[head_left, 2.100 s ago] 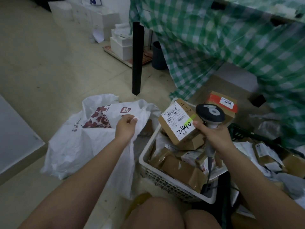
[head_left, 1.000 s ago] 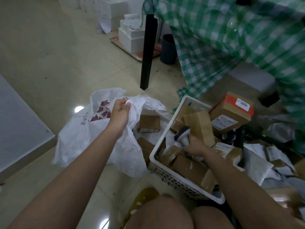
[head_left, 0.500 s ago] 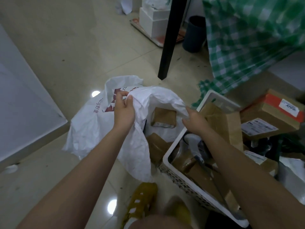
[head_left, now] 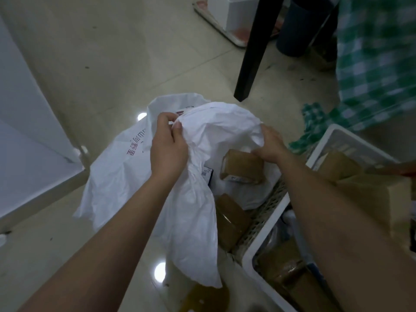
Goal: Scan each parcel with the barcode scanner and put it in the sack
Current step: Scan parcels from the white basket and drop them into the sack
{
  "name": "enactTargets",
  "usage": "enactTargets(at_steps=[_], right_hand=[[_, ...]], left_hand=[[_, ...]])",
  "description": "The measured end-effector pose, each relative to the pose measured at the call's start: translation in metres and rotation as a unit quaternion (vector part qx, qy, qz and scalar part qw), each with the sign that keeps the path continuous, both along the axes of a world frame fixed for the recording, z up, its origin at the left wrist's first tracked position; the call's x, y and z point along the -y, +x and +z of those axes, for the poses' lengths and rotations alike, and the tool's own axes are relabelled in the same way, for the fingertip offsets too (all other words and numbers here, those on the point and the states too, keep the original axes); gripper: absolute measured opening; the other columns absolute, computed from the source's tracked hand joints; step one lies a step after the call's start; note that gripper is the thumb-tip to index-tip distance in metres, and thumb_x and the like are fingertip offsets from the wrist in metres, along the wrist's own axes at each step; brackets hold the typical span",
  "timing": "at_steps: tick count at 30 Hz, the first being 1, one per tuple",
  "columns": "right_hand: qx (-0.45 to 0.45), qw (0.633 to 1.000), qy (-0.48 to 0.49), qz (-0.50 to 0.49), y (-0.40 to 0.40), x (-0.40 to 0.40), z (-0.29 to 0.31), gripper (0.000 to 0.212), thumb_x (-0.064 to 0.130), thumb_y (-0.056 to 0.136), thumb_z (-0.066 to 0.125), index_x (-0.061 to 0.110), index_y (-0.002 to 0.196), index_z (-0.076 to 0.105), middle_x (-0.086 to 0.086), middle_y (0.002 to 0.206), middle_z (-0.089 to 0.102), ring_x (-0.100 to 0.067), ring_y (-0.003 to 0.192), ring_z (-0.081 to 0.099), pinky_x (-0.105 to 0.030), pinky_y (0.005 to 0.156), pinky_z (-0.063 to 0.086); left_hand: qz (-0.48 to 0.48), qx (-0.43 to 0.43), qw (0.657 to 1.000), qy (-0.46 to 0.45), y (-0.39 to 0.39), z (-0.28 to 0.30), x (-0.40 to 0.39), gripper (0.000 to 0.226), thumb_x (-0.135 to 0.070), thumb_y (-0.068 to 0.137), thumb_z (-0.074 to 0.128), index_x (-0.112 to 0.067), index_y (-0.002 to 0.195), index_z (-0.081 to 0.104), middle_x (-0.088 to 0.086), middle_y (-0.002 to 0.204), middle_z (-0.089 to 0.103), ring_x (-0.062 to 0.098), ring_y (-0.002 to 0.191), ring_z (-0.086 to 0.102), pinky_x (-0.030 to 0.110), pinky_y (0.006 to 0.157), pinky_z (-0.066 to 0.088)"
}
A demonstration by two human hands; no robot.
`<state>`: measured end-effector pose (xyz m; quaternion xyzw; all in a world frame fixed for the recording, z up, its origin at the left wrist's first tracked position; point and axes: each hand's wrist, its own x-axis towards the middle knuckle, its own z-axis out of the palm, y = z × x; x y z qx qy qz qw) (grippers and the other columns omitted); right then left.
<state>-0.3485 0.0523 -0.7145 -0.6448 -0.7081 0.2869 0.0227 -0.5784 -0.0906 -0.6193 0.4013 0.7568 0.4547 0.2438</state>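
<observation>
Left hand: our left hand [head_left: 167,147] pinches the white sack [head_left: 126,176] at its rim, thumb and fingers bunching the cloth.
Right hand: our right hand [head_left: 269,144] grips the opposite rim, fingers curled over the edge.
Sack: it lies on the tiled floor [head_left: 112,52], its mouth held apart between both hands.
Parcels: a brown parcel [head_left: 242,168] rests inside the mouth; a second brown parcel [head_left: 230,220] lies lower, against the white basket [head_left: 263,251].
Basket: just right of the sack, holding more brown boxes [head_left: 337,165].
Scanner: we cannot tell where it is.
Behind: black table leg [head_left: 252,52], green checked cloth [head_left: 378,64].
</observation>
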Motion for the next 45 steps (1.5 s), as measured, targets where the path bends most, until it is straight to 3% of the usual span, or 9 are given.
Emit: enactTargets(at_steps=[2, 7, 10, 14, 20, 27, 35, 42, 45], right_hand=[[0.024, 1.000, -0.003, -0.013, -0.002, 0.001, -0.008, 0.083, 0.028, 0.083, 0.073, 0.024, 0.149, 0.023, -0.011, 0.159, 0.011, -0.036, 0.143, 0.015, -0.049, 0.112, 0.028], [-0.049, 0.994, 0.023, -0.094, -0.003, -0.003, -0.011, 0.114, 0.022, 0.082, 0.075, 0.024, 0.151, -0.015, -0.007, 0.162, -0.008, -0.033, 0.147, -0.001, -0.050, 0.116, 0.016], [-0.026, 0.998, -0.001, -0.063, 0.001, -0.013, -0.013, 0.112, 0.028, 0.081, 0.076, 0.022, 0.152, -0.011, -0.006, 0.162, 0.002, -0.034, 0.147, 0.002, -0.051, 0.117, 0.017], [0.100, 0.994, -0.031, -0.005, -0.002, -0.012, -0.025, 0.076, 0.034, 0.088, 0.066, 0.026, 0.147, 0.019, -0.014, 0.153, 0.022, -0.038, 0.141, 0.014, -0.049, 0.113, 0.022], [0.149, 0.984, -0.085, 0.036, 0.002, 0.010, -0.037, 0.064, 0.025, 0.097, 0.050, 0.011, 0.145, 0.012, -0.027, 0.138, 0.044, -0.039, 0.123, 0.046, -0.050, 0.108, 0.031], [0.050, 0.996, -0.002, 0.071, -0.010, 0.025, 0.023, 0.036, 0.021, 0.099, 0.042, 0.004, 0.131, 0.037, -0.029, 0.118, 0.057, -0.041, 0.101, 0.057, -0.037, 0.074, 0.040], [-0.155, 0.984, -0.076, -0.051, -0.044, 0.047, 0.116, 0.036, 0.028, 0.095, 0.055, 0.017, 0.127, 0.043, -0.009, 0.115, 0.050, -0.025, 0.094, 0.054, -0.032, 0.067, 0.049], [-0.402, 0.898, -0.128, -0.127, -0.065, 0.073, 0.136, 0.040, 0.009, 0.091, 0.064, 0.019, 0.127, 0.049, -0.006, 0.096, 0.062, -0.012, 0.076, 0.062, -0.019, 0.055, 0.054], [-0.379, 0.910, -0.122, -0.111, -0.068, 0.076, 0.135, 0.042, 0.010, 0.090, 0.064, 0.021, 0.128, 0.049, -0.005, 0.100, 0.059, -0.013, 0.079, 0.060, -0.020, 0.059, 0.053]], left_hand=[[0.007, 0.009, 1.000, 0.000, -0.003, -0.005, -0.003, 0.006, -0.027, 0.103, 0.037, -0.031, 0.100, 0.041, -0.011, 0.072, 0.048, 0.007, 0.064, 0.047, 0.030, 0.064, 0.034], [0.016, 0.002, 1.000, 0.017, -0.014, -0.011, 0.001, 0.004, -0.027, 0.102, 0.037, -0.028, 0.101, 0.042, -0.011, 0.068, 0.045, 0.008, 0.060, 0.044, 0.030, 0.065, 0.034], [0.024, -0.007, 1.000, 0.006, -0.017, -0.016, 0.004, 0.007, -0.025, 0.102, 0.037, -0.025, 0.105, 0.043, -0.010, 0.067, 0.044, 0.008, 0.059, 0.043, 0.030, 0.064, 0.033], [0.050, -0.019, 0.998, -0.023, -0.016, -0.023, 0.005, 0.010, -0.022, 0.102, 0.036, -0.024, 0.108, 0.044, -0.010, 0.065, 0.045, 0.009, 0.058, 0.044, 0.032, 0.059, 0.032], [0.086, -0.010, 0.996, -0.029, -0.021, -0.020, 0.005, 0.008, -0.020, 0.101, 0.033, -0.024, 0.104, 0.039, -0.006, 0.065, 0.047, 0.011, 0.059, 0.047, 0.032, 0.057, 0.032], [0.094, 0.018, 0.995, -0.015, -0.017, 0.007, 0.009, 0.010, -0.022, 0.102, 0.033, -0.021, 0.107, 0.041, -0.005, 0.067, 0.048, 0.010, 0.060, 0.047, 0.031, 0.058, 0.035], [0.054, -0.039, 0.998, -0.022, -0.021, 0.053, 0.025, 0.017, -0.029, 0.104, 0.031, -0.018, 0.112, 0.041, -0.003, 0.067, 0.049, 0.014, 0.062, 0.047, 0.033, 0.059, 0.031], [0.034, -0.150, 0.986, -0.056, -0.042, 0.023, 0.046, 0.023, -0.021, 0.103, 0.033, -0.016, 0.121, 0.045, 0.000, 0.086, 0.056, 0.024, 0.076, 0.053, 0.032, 0.065, 0.035], [0.083, -0.112, 0.990, -0.027, -0.049, 0.017, 0.051, 0.029, -0.012, 0.100, 0.036, -0.015, 0.127, 0.044, 0.007, 0.112, 0.060, 0.027, 0.098, 0.057, 0.036, 0.078, 0.044]])
